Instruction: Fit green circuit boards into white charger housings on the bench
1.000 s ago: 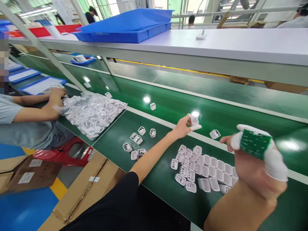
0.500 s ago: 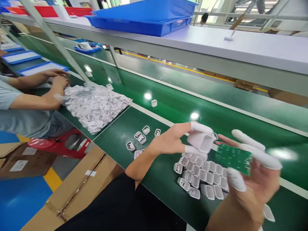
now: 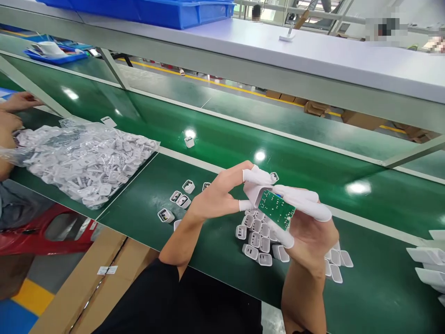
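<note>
White finger cots cover several fingertips on both hands. My left hand (image 3: 225, 192) is closed around a white plastic charger housing (image 3: 253, 194), its open end turned to the right. Between the fingers and thumb of my right hand (image 3: 309, 222) is a green circuit board (image 3: 277, 208), its soldered face toward me. The board's left end meets the mouth of the housing; how deep it sits inside I cannot tell. Below the hands, rows of white housings (image 3: 255, 240) stand on the green bench, partly hidden by my right hand. Left of them lie several housings with parts inside (image 3: 183, 200).
A plastic bag of small white parts (image 3: 93, 157) lies on the left, near another person's hand (image 3: 21, 101). More white housings (image 3: 429, 255) are at the right edge. A shelf (image 3: 313, 58) with a blue tray (image 3: 167, 13) runs above the green conveyor belt (image 3: 229, 150).
The circuit board, apart from the housing before, has come to its opening as my hands moved together. The camera view has swung to the right.
</note>
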The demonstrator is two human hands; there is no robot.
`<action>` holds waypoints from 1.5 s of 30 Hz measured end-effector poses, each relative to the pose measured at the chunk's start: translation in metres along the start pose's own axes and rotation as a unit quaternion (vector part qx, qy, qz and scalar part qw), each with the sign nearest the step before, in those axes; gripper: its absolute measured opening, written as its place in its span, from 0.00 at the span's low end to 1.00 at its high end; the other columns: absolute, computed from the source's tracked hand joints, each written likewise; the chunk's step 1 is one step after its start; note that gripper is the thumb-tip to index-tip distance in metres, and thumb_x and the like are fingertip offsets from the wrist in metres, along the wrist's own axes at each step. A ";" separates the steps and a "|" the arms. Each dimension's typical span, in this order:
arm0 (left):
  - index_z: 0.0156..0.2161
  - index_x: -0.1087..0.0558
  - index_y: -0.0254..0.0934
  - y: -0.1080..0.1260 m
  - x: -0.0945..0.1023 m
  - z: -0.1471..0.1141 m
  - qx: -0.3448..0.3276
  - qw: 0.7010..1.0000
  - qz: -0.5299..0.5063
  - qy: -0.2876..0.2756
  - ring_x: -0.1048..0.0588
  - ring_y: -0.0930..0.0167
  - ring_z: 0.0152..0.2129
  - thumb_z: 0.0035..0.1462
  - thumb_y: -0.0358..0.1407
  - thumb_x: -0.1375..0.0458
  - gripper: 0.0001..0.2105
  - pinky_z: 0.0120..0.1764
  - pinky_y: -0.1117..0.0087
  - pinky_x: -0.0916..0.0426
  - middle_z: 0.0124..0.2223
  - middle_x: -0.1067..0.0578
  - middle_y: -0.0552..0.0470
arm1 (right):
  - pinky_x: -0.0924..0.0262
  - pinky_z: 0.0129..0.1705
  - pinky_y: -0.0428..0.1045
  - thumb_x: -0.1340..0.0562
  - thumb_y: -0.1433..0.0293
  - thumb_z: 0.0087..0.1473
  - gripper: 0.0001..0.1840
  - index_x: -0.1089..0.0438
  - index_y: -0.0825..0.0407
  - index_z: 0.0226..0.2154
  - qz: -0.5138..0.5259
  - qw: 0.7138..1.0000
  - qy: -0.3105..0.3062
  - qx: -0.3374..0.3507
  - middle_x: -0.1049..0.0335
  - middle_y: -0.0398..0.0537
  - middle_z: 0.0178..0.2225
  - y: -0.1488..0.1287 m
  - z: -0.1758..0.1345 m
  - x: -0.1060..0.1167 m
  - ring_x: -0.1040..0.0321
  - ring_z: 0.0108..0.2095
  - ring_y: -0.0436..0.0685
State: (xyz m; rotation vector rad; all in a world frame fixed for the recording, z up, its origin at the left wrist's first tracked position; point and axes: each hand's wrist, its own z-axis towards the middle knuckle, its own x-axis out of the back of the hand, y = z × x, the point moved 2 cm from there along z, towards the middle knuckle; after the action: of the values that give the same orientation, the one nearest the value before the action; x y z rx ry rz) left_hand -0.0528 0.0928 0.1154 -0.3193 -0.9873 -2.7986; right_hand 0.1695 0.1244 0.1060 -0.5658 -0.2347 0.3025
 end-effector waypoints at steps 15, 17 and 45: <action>0.63 0.21 0.46 -0.002 0.001 -0.002 0.011 1.000 0.000 -0.013 0.19 0.64 0.46 0.61 0.27 0.26 0.27 0.46 0.62 0.21 0.51 0.19 0.47 | 0.17 0.55 0.69 0.23 0.80 0.56 0.41 0.24 0.40 0.68 -0.012 0.999 -0.046 0.004 0.17 0.52 0.60 -0.005 0.007 -0.002 0.20 0.59 0.68; 0.62 0.21 0.45 -0.002 0.001 -0.002 0.008 1.000 0.005 -0.014 0.19 0.64 0.45 0.61 0.27 0.25 0.26 0.45 0.63 0.22 0.51 0.19 0.47 | 0.17 0.55 0.69 0.23 0.80 0.56 0.41 0.24 0.41 0.68 -0.011 0.999 -0.045 0.006 0.17 0.53 0.60 -0.005 0.009 -0.003 0.19 0.59 0.68; 0.61 0.21 0.46 -0.006 0.001 -0.003 -0.003 0.999 0.037 -0.009 0.19 0.66 0.42 0.58 0.28 0.25 0.27 0.41 0.65 0.22 0.50 0.18 0.48 | 0.16 0.53 0.69 0.23 0.79 0.56 0.41 0.26 0.40 0.69 -0.041 0.998 -0.053 -0.004 0.18 0.53 0.60 -0.005 0.006 -0.001 0.19 0.58 0.69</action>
State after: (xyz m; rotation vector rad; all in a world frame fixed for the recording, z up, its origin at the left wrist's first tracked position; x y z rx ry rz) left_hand -0.0555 0.0954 0.1102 -0.3754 -0.9509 -2.7387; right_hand 0.1675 0.1231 0.1139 -0.5466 -0.3606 0.2519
